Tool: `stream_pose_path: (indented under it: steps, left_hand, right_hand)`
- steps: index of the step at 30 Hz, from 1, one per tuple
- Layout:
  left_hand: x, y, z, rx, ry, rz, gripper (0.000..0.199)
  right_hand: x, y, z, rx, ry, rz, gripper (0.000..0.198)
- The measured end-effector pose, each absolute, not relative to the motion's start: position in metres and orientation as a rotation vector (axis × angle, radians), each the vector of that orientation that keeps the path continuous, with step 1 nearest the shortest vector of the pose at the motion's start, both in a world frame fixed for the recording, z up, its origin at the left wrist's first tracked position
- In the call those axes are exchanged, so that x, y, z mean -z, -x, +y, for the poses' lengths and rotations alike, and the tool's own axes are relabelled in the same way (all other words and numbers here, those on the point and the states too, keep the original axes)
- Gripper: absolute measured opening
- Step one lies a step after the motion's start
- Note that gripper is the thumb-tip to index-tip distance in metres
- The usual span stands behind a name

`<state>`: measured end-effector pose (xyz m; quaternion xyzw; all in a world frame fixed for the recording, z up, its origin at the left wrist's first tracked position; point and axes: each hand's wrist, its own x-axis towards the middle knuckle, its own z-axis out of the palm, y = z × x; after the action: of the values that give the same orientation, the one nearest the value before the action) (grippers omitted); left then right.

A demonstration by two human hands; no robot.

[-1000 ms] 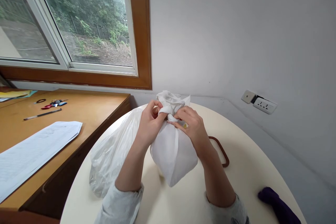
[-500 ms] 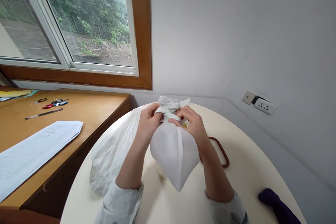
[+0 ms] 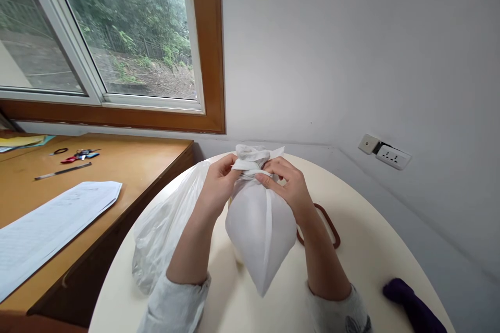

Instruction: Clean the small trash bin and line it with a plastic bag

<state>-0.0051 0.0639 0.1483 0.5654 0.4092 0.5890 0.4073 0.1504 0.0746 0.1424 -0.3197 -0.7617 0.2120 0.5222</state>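
A white, slightly see-through bag (image 3: pixel 260 223) puffs out with its pointed corner toward me, and its neck is bunched and twisted at the top. My left hand (image 3: pixel 222 181) is closed on the left side of that gathered neck. From the right, my right hand (image 3: pixel 283 179) pinches the same neck, thumb pressed against it. Some fingertips are hidden in the folds. Something pale yellow shows a little behind the bag, but I cannot make out what it is. A clear plastic bag (image 3: pixel 167 234) lies crumpled on the table, left of my left forearm.
A brown rounded frame (image 3: pixel 332 226) lies by my right forearm on the round white table (image 3: pixel 363 270). Purple cloth (image 3: pixel 414 304) sits at the right edge. The wooden desk at left bears papers (image 3: pixel 58 218), a pen (image 3: pixel 62 170) and keys (image 3: pixel 82 155). A wall socket (image 3: pixel 394 156) is at right.
The lower tip of the white bag has swung slightly down and left. Both hands keep hold of the neck, with the right thumb shifted a little to the right.
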Motion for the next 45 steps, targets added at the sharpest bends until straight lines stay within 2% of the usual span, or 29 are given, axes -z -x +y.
stream_pose_path:
  steps: [6, 9, 16, 26, 31, 37, 45]
  left_hand:
    - [-0.144, 0.007, 0.068, -1.515, -1.368, 1.039, 0.015]
    - [-0.145, 0.005, 0.067, -1.515, -1.357, 1.058, 0.015]
    - [-0.146, 0.002, 0.065, -1.571, -1.254, 0.972, 0.017]
    - [-0.155, -0.001, 0.055, -1.45, -1.312, 0.931, 0.019]
    - [-0.156, -0.003, 0.055, -1.44, -1.405, 0.974, 0.018]
    - [-0.149, 0.0, 0.063, -1.424, -1.641, 1.196, 0.013]
    - [-0.144, 0.002, 0.068, -1.449, -1.738, 1.337, 0.011]
  right_hand:
    - [-0.146, -0.153, 0.073, -0.894, 0.656, -1.674, 0.026]
    - [-0.144, -0.15, 0.076, -0.962, 0.656, -1.601, 0.03]
    - [-0.136, -0.146, 0.085, -0.556, 0.841, -1.767, 0.025]
    - [-0.147, -0.155, 0.07, -0.459, 0.977, -1.879, 0.013]
    - [-0.145, -0.154, 0.071, -0.406, 0.957, -1.863, 0.02]
    - [-0.144, -0.152, 0.074, -0.557, 0.866, -1.71, 0.022]
    - [-0.15, -0.149, 0.069, -0.96, 0.723, -1.56, 0.026]
